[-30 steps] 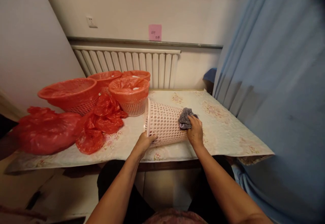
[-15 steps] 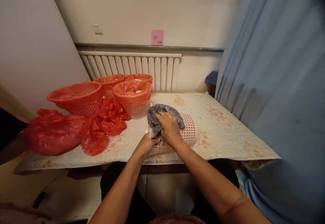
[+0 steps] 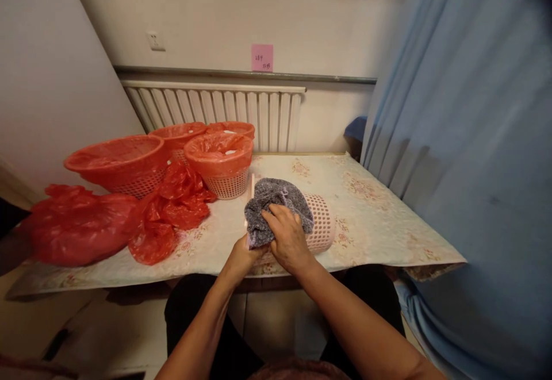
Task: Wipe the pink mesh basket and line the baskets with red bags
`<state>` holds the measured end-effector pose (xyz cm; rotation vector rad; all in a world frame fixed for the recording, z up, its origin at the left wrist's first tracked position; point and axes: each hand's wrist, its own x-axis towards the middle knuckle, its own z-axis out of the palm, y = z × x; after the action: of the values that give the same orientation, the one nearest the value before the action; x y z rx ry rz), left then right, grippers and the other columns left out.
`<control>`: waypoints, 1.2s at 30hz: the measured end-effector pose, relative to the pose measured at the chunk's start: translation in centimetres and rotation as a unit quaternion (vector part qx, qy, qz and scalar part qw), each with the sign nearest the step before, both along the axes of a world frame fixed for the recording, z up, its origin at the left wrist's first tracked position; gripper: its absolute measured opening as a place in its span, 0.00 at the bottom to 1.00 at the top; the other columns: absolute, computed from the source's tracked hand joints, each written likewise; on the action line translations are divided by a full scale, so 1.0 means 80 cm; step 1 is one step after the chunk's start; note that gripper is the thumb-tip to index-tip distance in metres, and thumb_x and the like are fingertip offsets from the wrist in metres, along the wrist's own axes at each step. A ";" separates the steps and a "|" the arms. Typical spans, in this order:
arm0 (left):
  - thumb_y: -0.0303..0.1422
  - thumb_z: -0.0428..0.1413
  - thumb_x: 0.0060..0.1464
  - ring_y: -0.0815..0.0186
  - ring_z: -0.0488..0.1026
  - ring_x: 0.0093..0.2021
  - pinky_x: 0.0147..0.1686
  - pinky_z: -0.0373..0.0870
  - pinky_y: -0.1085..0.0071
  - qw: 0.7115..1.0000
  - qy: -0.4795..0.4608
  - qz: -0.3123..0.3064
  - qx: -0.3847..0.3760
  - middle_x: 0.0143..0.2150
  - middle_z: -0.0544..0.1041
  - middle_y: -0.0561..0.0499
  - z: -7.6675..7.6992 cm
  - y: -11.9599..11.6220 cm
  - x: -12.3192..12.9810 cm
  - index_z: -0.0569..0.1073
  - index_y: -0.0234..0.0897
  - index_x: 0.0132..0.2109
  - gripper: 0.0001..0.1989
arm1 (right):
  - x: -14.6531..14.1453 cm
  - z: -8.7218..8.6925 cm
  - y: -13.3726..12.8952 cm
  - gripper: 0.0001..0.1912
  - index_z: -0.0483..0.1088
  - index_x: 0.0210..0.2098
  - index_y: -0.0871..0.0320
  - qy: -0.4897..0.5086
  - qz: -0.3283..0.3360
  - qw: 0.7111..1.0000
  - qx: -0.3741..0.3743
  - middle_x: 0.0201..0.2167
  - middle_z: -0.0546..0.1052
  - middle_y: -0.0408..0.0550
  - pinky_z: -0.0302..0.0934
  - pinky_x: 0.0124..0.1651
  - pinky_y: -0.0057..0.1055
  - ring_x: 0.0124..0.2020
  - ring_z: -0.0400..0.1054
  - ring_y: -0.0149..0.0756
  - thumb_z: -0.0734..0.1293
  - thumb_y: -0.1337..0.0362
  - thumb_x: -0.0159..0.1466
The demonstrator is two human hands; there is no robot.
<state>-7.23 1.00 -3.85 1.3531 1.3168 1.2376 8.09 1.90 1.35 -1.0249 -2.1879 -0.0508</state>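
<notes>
A pale pink perforated plastic basket (image 3: pixel 319 223) lies on its side at the table's front edge, its mouth toward the left. A speckled grey cloth with light purple edging (image 3: pixel 276 191) drapes over the basket's side and mouth. My right hand (image 3: pixel 290 239) is closed on the cloth, pressing it against the basket. At the mouth end, my left hand (image 3: pixel 241 258) is closed around the basket's rim, with most of its fingers hidden below the cloth.
Several baskets lined with red bags, one in front (image 3: pixel 228 185), stand at the back left. A full red bag (image 3: pixel 81 227) and a crumpled red bag (image 3: pixel 172 210) lie before them. A floral cloth (image 3: pixel 366 219) covers the table; a blue curtain (image 3: pixel 466 138) hangs right.
The grey cloth has spread out and come down over the basket's rim toward my left hand. My right hand has slid slightly toward me. The view has shifted a little.
</notes>
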 end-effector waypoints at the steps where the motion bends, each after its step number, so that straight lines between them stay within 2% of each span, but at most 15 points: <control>1: 0.38 0.65 0.41 0.55 0.76 0.46 0.52 0.70 0.60 1.000 -0.002 -0.005 -0.001 0.44 0.81 0.44 -0.012 -0.003 -0.003 0.77 0.31 0.46 0.24 | 0.000 0.000 0.001 0.35 0.64 0.60 0.59 0.000 -0.002 1.000 0.000 0.62 0.65 0.55 0.50 0.57 0.45 0.62 0.53 0.46 0.58 0.76 0.51; 4: 0.39 0.63 0.44 0.55 0.77 0.46 0.51 0.70 0.60 1.000 -0.017 -0.008 -0.012 0.45 0.81 0.42 -0.040 -0.010 -0.009 0.75 0.29 0.48 0.25 | 0.000 0.002 0.005 0.35 0.65 0.59 0.58 -0.002 -0.011 1.000 0.000 0.61 0.66 0.54 0.50 0.56 0.44 0.61 0.55 0.46 0.59 0.76 0.52; 6: 0.38 0.62 0.45 0.55 0.77 0.46 0.52 0.70 0.59 1.000 -0.009 0.002 -0.011 0.46 0.81 0.41 -0.047 -0.014 -0.010 0.75 0.29 0.48 0.24 | 0.003 0.004 0.010 0.34 0.66 0.58 0.57 -0.005 -0.016 1.000 0.001 0.61 0.66 0.53 0.51 0.55 0.43 0.59 0.56 0.45 0.59 0.77 0.52; 11: 0.37 0.59 0.45 0.54 0.77 0.48 0.53 0.69 0.59 0.999 0.017 0.029 -0.005 0.45 0.81 0.44 -0.036 -0.016 -0.007 0.76 0.30 0.48 0.22 | 0.035 -0.006 0.032 0.33 0.68 0.57 0.54 -0.007 -0.065 0.998 -0.002 0.60 0.68 0.50 0.53 0.54 0.41 0.58 0.58 0.45 0.60 0.77 0.53; 17: 0.35 0.59 0.46 0.55 0.76 0.48 0.53 0.69 0.59 0.999 0.022 0.026 0.001 0.46 0.81 0.43 -0.037 -0.013 -0.006 0.76 0.30 0.48 0.21 | 0.116 -0.051 0.061 0.25 0.71 0.53 0.55 0.070 -0.201 0.977 0.012 0.56 0.72 0.50 0.52 0.59 0.46 0.58 0.59 0.47 0.62 0.73 0.56; 20: 0.36 0.59 0.45 0.53 0.77 0.47 0.52 0.70 0.59 0.999 0.022 0.030 -0.003 0.45 0.81 0.42 -0.038 -0.011 -0.006 0.76 0.29 0.47 0.21 | 0.143 -0.067 0.068 0.23 0.72 0.51 0.58 0.112 -0.198 0.973 0.027 0.53 0.74 0.53 0.54 0.60 0.44 0.57 0.61 0.45 0.61 0.72 0.56; 22: 0.36 0.59 0.45 0.53 0.77 0.47 0.52 0.70 0.58 0.999 0.018 0.027 -0.002 0.45 0.81 0.42 -0.037 -0.009 -0.006 0.76 0.29 0.46 0.21 | 0.146 -0.069 0.070 0.22 0.72 0.50 0.59 0.119 -0.180 0.976 0.033 0.51 0.74 0.53 0.55 0.60 0.42 0.55 0.62 0.44 0.60 0.72 0.56; 26: 0.34 0.59 0.44 0.54 0.77 0.48 0.53 0.69 0.59 0.999 0.016 0.028 -0.013 0.46 0.81 0.44 -0.033 -0.005 -0.007 0.77 0.31 0.46 0.20 | 0.114 -0.053 0.064 0.21 0.73 0.49 0.57 0.104 -0.153 0.982 0.038 0.52 0.74 0.51 0.55 0.59 0.41 0.56 0.62 0.43 0.60 0.72 0.57; 33: 0.35 0.60 0.44 0.54 0.77 0.44 0.49 0.71 0.60 0.999 0.021 0.035 -0.022 0.42 0.82 0.44 -0.027 0.005 -0.005 0.76 0.30 0.45 0.20 | 0.013 -0.001 0.046 0.23 0.72 0.48 0.56 0.057 -0.026 0.998 0.026 0.58 0.70 0.51 0.49 0.60 0.42 0.62 0.57 0.43 0.60 0.74 0.56; 36: 0.35 0.62 0.42 0.54 0.76 0.46 0.49 0.71 0.61 0.999 0.015 0.040 -0.010 0.45 0.81 0.45 -0.023 0.008 -0.003 0.76 0.32 0.46 0.22 | -0.013 0.004 0.033 0.21 0.71 0.48 0.57 0.032 0.017 0.999 0.038 0.60 0.68 0.53 0.47 0.60 0.45 0.63 0.55 0.44 0.60 0.74 0.56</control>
<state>-7.50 1.62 -5.67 1.3201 1.4125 1.2598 7.03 4.57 1.66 -0.9351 -2.1281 -0.0841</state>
